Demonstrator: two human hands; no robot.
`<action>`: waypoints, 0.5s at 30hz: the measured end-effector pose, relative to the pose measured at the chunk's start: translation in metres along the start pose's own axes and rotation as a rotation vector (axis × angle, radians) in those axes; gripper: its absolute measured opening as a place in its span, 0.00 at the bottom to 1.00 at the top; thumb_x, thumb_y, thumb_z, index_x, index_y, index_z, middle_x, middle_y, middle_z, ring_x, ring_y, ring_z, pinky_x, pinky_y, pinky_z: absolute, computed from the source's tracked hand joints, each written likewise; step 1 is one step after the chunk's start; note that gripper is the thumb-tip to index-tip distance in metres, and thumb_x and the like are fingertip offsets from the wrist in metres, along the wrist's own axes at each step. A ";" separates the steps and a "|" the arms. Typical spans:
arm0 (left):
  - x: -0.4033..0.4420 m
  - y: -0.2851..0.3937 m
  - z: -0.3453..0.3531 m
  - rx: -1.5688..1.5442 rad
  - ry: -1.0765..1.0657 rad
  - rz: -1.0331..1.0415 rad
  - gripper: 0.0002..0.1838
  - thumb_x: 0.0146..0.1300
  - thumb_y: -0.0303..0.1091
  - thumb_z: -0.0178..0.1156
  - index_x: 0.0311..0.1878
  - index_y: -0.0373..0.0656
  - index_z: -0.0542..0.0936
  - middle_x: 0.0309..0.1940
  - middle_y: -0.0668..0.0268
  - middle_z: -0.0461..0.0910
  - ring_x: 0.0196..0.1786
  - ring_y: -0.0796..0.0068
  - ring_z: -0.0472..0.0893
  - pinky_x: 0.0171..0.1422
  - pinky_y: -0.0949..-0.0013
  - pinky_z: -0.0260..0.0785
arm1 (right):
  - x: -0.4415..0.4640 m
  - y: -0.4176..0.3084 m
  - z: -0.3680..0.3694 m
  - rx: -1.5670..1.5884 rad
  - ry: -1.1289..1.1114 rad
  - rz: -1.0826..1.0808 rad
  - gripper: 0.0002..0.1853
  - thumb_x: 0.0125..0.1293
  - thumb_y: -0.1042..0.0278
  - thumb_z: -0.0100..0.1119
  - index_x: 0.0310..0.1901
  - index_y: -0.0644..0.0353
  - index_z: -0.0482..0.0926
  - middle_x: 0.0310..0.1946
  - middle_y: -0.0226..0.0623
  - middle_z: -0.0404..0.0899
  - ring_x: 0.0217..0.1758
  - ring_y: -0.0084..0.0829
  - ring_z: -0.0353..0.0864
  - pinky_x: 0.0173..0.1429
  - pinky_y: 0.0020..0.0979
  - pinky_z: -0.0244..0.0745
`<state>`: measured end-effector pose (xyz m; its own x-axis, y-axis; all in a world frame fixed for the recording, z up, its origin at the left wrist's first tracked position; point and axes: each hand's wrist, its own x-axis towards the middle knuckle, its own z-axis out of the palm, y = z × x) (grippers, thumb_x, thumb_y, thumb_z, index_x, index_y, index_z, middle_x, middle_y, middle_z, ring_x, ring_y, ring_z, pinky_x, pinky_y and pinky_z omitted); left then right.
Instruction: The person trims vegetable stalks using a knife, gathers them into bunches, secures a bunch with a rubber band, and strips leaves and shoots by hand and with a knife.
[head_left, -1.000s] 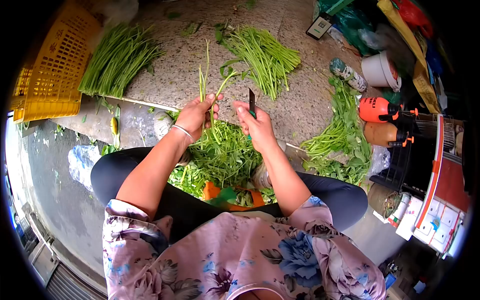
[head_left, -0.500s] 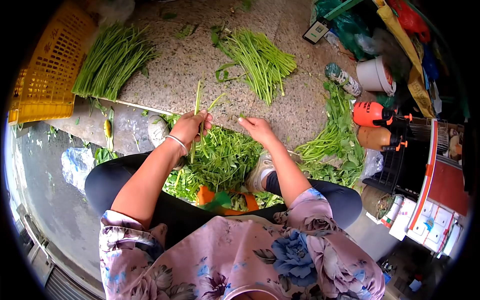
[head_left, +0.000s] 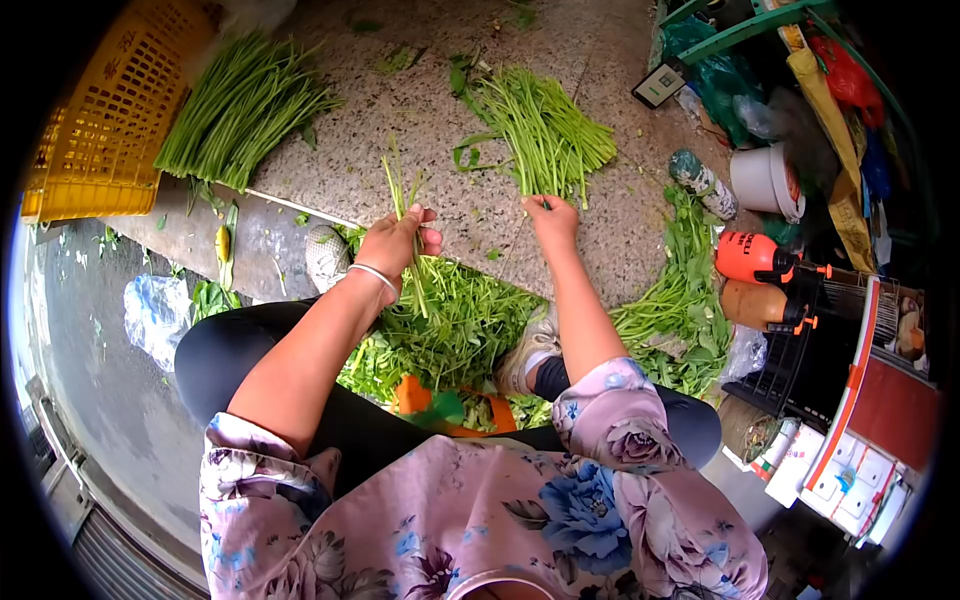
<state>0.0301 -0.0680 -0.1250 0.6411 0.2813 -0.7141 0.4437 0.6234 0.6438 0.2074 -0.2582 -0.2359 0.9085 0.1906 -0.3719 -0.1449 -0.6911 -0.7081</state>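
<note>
My left hand (head_left: 393, 247) is closed around a few thin green vegetable stems (head_left: 402, 190), which stick out above and below the fist. My right hand (head_left: 553, 225) has thumb and fingers pressed together just below the near end of a loose bunch of stripped stems (head_left: 545, 130); what the pinch holds, if anything, is too small to make out. Between my feet, under both hands, lies a large heap of leafy greens (head_left: 450, 325). A bigger, neatly aligned bundle of stems (head_left: 245, 110) rests on the stone slab to the upper left.
A yellow plastic crate (head_left: 110, 110) stands at far left, above a clear plastic bag (head_left: 157, 318). More leafy greens (head_left: 680, 310) lie along the right, beside orange spray bottles (head_left: 750, 255), a white bucket (head_left: 765, 183) and a wrapped cylinder (head_left: 703, 183). Shoes (head_left: 327, 257) flank the heap.
My right hand has moved up and to the right, towards the loose bunch. My left hand still holds its stems, slightly further right in view. The camera view has shifted a little.
</note>
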 end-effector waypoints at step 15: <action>-0.009 0.004 0.021 -0.144 -0.147 -0.008 0.08 0.67 0.36 0.50 0.45 0.46 0.73 0.38 0.66 0.79 0.37 0.77 0.77 0.35 0.75 0.64 | -0.186 -0.066 0.006 0.893 -0.484 0.253 0.07 0.60 0.66 0.61 0.35 0.60 0.76 0.23 0.27 0.73 0.17 0.12 0.61 0.18 0.16 0.51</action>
<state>0.0394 -0.0835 -0.1105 0.7270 0.1731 -0.6645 0.3615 0.7264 0.5846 0.0462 -0.2441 -0.1237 0.5860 0.5073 -0.6319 -0.7248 -0.0206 -0.6886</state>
